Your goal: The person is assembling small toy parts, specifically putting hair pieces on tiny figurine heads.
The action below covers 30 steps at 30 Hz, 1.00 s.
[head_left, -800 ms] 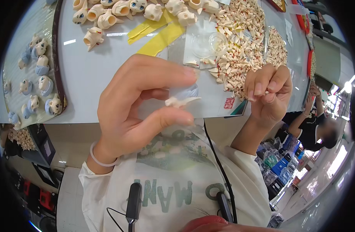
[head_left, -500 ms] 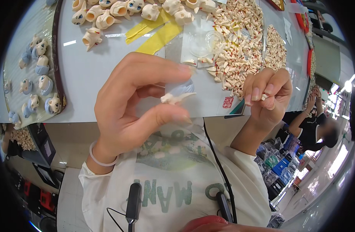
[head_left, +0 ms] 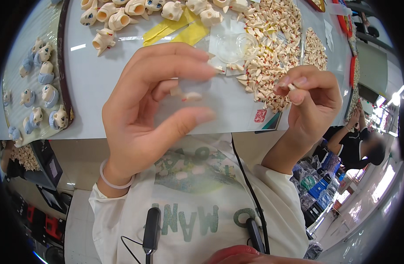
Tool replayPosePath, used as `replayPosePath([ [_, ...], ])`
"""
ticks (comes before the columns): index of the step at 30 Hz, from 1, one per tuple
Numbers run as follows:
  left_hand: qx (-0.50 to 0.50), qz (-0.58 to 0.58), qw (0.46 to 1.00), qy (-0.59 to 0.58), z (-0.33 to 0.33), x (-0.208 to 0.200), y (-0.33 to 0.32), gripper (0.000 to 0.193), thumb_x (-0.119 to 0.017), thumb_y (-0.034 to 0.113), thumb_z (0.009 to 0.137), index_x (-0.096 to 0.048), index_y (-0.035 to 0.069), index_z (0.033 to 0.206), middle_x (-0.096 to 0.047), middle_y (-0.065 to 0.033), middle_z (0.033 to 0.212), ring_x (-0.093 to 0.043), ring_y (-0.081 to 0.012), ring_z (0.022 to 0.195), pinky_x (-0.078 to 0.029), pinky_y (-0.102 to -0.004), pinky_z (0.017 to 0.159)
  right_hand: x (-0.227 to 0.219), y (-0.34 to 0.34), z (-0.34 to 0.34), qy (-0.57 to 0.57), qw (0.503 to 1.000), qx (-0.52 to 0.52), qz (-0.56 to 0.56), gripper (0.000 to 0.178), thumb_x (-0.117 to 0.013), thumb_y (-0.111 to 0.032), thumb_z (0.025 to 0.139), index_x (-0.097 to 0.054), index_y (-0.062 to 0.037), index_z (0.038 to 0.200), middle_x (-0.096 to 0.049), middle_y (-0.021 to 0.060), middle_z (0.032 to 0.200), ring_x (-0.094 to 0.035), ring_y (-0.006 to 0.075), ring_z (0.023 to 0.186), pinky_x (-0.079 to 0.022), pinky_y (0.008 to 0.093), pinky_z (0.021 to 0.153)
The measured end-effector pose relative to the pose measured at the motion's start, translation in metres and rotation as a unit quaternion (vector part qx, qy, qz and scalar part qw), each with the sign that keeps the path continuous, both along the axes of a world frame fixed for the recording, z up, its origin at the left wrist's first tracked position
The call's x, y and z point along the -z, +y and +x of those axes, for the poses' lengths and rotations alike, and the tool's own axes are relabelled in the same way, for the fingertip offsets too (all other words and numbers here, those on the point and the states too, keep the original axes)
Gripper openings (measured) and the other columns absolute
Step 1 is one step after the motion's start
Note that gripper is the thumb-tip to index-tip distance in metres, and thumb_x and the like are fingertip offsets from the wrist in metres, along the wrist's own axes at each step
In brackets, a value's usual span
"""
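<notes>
Pinching a sm. cream pc in the head view, the R hand is up over the desk, near its close edge; thumb & index fingers are together, clamped on that pc. L hand, w/ a pale wristband, is curled in a wide C: thumb & index fingers well apart. In the gap btwn them is a cream part w/ red mark, plus smth pale blue, too blurred to make out; can't tell whether the other fingers grip it.

Beyond the hands, hollow doll heads crowd the desk's far side, w/ a lone head lying just this side of them. Yellow tape strips are stuck next to that group. R of the tape: a clear round dish, then a big heap of pointed cream pcs, many red-tipped, & a smaller heap just beside it. Far L is a dark-rimmed tray w/ heads in pale-blue collars, set apart in loose rows. Bkgd, R: a co-worker in dark clothes, arms raised.
</notes>
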State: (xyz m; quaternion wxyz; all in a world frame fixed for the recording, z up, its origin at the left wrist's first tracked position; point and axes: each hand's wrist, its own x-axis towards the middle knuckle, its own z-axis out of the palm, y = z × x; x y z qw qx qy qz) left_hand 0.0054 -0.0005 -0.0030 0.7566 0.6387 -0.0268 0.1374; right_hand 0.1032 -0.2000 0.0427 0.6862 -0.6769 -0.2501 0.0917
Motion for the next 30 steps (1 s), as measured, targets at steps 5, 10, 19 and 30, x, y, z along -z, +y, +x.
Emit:
replayPosePath([
  [5,-0.006,-0.06,0.998,0.009,-0.003,0.0,-0.005,0.029,-0.066,0.001,0.069,-0.049,0.001,0.092,-0.045,-0.0173,0.108,-0.057,-0.0197,0.082,-0.05,-0.0243,0.067,-0.005,0.009,0.002,0.025,0.994,0.067,-0.087,0.017,-0.058,0.014,0.069,-0.056,0.0079,0.084,-0.06,0.0136,0.076,-0.059,0.0144,0.066,-0.049,0.0215,0.062],
  [10,0.013,-0.105,0.994,-0.011,0.002,0.001,-0.006,0.029,-0.068,0.004,0.068,-0.05,0.001,0.091,-0.049,-0.0182,0.1,-0.056,-0.0216,0.08,-0.049,-0.0289,0.068,-0.005,0.017,0.016,-0.132,0.979,0.042,-0.15,0.017,-0.06,0.013,0.065,-0.058,0.0057,0.08,-0.059,0.0118,0.077,-0.056,0.0149,0.071,-0.046,0.022,0.062],
  [19,0.097,-0.083,0.992,0.014,0.0,-0.007,0.005,0.025,-0.072,0.001,0.061,-0.058,-0.002,0.082,-0.052,-0.0174,0.093,-0.056,-0.0219,0.079,-0.047,-0.0309,0.069,-0.03,0.055,0.014,-0.307,0.869,-0.02,-0.389,0.021,-0.063,0.014,0.052,-0.061,0.002,0.069,-0.051,0.0063,0.074,-0.049,0.0132,0.07,-0.039,0.0225,0.06],
  [30,0.147,-0.127,0.981,0.009,0.006,-0.005,0.01,0.033,-0.075,-0.003,0.051,-0.06,0.0,0.081,-0.055,-0.0132,0.088,-0.057,-0.0208,0.078,-0.047,-0.029,0.066,-0.026,0.051,0.022,-0.269,0.878,0.002,-0.396,0.023,-0.063,0.011,0.047,-0.061,0.0013,0.068,-0.047,0.0039,0.075,-0.046,0.0129,0.071,-0.036,0.0214,0.063],
])
